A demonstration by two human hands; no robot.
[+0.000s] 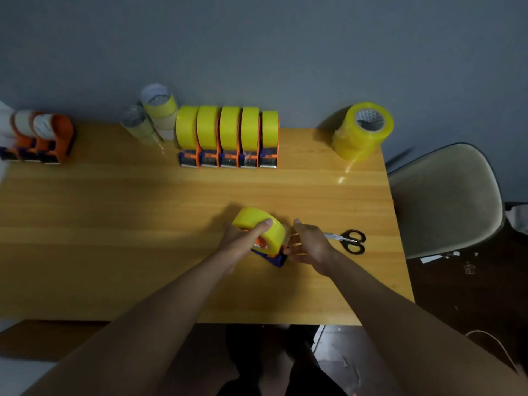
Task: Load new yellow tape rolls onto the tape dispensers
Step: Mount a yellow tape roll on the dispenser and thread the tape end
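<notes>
**Both hands at a yellow roll on a dispenser, mid-bench**

Head view: the left hand (243, 238) curls over a yellow tape roll (261, 228) seated on an orange-and-blue tape dispenser (271, 257), thumb across the roll's top, fingers wrapped round its side. The right hand (310, 242) sits just at the roll's 3 o'clock side, fingers loosely spread and touching the dispenser's front end; whether it pinches the tape end I cannot tell. Black-handled scissors (350, 240) lie on the wooden bench (114, 224) just beyond the right hand, at 3 o'clock. At 12 o'clock from the hands, a row of five loaded dispensers (228, 137) stands along the far edge. At 1 o'clock, a stack of yellow rolls (361, 131) leans. At 10 o'clock stand dispensers with near-empty cores (43, 138); used cores (151, 118) pile beside the loaded row.
</notes>
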